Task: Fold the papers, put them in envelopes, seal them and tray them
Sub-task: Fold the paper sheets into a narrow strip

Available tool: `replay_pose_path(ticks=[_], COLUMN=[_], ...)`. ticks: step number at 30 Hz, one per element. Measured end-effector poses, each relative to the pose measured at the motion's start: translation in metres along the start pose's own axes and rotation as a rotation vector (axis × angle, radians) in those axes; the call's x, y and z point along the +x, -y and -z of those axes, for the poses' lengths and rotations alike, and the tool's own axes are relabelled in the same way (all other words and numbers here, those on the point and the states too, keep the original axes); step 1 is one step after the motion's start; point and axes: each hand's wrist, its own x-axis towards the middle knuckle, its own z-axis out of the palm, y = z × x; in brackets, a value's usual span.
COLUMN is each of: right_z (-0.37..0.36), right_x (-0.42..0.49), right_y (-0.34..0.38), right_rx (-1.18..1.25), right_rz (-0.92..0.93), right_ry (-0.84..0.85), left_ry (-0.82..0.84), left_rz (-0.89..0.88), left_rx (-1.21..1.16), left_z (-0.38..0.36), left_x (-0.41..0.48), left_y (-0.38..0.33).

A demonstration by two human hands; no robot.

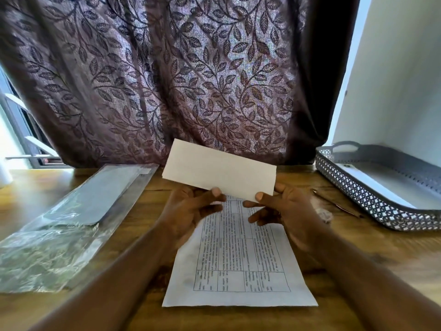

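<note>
Both hands hold a folded white paper (219,170) raised above the wooden table, tilted down to the right. My left hand (191,211) pinches its lower edge near the middle; my right hand (284,211) pinches the lower right corner. Below them an unfolded sheet printed with a table (238,263) lies flat on the table. A clear plastic pack of white envelopes (78,209) lies at the left. A grey perforated tray (372,199) stands at the right with a white envelope (391,187) inside it.
A pen (334,204) lies between my right hand and the tray. A leaf-patterned curtain (167,80) hangs just behind the table's far edge. A white wall (393,80) rises behind the tray. Bare wood (381,259) shows at the right front.
</note>
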Motion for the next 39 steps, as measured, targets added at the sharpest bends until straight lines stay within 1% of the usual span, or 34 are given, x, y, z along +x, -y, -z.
replay_pose_path(ticks=[2, 3, 7, 14, 17, 20, 24, 29, 33, 37, 39], right_z=[-0.006, -0.009, -0.017, -0.014, -0.010, -0.005, 0.002, 0.007, 0.018, 0.026, 0.025], right_x=[-0.002, -0.002, -0.005, -0.003, -0.002, -0.001, -0.001, 0.000, 0.000, 0.000, 0.001], right_y=[0.000, -0.001, -0.002, -0.002, -0.002, -0.002, -0.002, -0.002, -0.001, -0.001, -0.002], right_rx=[0.002, 0.006, 0.012, 0.018, 0.023, 0.034, 0.022, 0.015, -0.016, -0.056, -0.064], right_rz=[0.024, 0.033, 0.061, 0.055, 0.047, 0.037, 0.042, 0.036, 0.017, -0.036, -0.050], right_ry=[0.022, 0.033, 0.060, 0.071, 0.079, 0.089, 0.094, 0.089, 0.054, 0.025, 0.028], left_ry=[0.051, 0.054, 0.012, -0.136, -0.209, -0.267, -0.361, -0.430, -0.412, -0.323, -0.310], left_rz=[-0.007, -0.016, -0.038, 0.000, -0.020, -0.074, -0.063, -0.091, -0.125, -0.046, -0.042], left_rx=[0.124, 0.146, 0.110, -0.014, -0.060, -0.054, -0.112, -0.026, 0.033, 0.150, 0.258], left_z=[-0.014, -0.020, -0.032, -0.025, -0.018, -0.010, 0.007, 0.030, 0.043, 0.048, 0.047], left_x=[-0.005, -0.008, -0.012, -0.006, -0.003, 0.002, 0.009, 0.015, 0.014, 0.015, 0.017], left_y=[0.007, 0.010, 0.018, 0.005, -0.002, -0.010, -0.018, -0.029, -0.033, -0.025, -0.020])
